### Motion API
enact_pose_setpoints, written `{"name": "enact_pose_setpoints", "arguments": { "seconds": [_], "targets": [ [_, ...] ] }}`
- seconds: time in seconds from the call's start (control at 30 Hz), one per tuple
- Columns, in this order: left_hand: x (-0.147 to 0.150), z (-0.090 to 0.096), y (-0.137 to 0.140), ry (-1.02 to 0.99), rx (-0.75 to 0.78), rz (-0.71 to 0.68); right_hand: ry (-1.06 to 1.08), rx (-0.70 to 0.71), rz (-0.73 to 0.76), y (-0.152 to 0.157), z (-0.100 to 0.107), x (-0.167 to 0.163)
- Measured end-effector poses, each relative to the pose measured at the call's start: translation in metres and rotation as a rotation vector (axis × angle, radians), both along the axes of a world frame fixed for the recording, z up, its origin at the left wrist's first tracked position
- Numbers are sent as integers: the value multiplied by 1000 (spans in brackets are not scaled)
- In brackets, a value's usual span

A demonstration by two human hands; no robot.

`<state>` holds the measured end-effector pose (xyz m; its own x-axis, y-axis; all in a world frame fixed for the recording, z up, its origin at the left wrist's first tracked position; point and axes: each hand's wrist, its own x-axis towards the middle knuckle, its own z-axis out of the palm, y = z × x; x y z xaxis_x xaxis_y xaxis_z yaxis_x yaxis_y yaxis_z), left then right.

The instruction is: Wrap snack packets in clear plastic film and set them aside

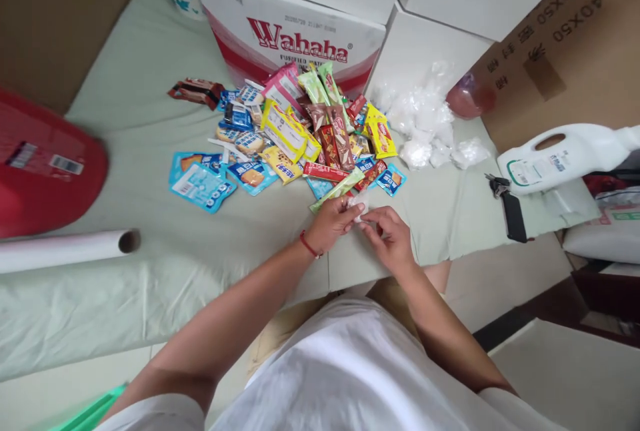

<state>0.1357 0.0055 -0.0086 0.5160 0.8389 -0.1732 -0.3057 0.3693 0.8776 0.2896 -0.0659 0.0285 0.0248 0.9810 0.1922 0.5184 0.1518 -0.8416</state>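
A small crumpled clear plastic bag (362,200) is pinched between the thumb and fingers of my left hand (329,224). My right hand (394,239) is closed with its fingertips at the bag's lower edge, close to the left thumb. Just beyond both hands lies a mixed heap of wrapped snacks, with a green-wrapped bar (338,191) nearest the left fingers. In the heap are yellow packets (284,130), brown bars (341,138), a pink packet (284,88) and light-blue biscuit packets (204,186). More crumpled clear plastic (420,114) is piled to the right of the snacks.
A Wahaba-style printed carton (295,34) and white boxes (440,44) stand behind the heap. At left are a red container (47,171) and a white roll (60,249). At right lie a white jug (560,154) and keys with a black fob (513,214).
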Motion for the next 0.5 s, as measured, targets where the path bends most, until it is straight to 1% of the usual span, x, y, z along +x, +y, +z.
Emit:
{"name": "enact_pose_setpoints", "arguments": {
  "seconds": [0.1, 0.2, 0.27, 0.33, 0.4, 0.5],
  "targets": [
    [-1, 3, 0, -19, -67, -4, 122, -39, 3, 8, -1, 2],
    [-3, 6, 1, -79, -165, 6, 141, -62, 24, 15, -5, 6],
    [-4, 7, 2, -133, -187, 1, 154, -87, 13, 18, -10, 7],
    [-4, 5, 2, -152, -151, -6, 212, -125, -51, 20, -15, 6],
    [-3, 1, 3, -117, -93, 6, 294, -172, -122, 21, -17, 4],
    [0, -4, 4, -29, -41, 25, 413, -249, -154, 23, -16, 2]
  ]
}}
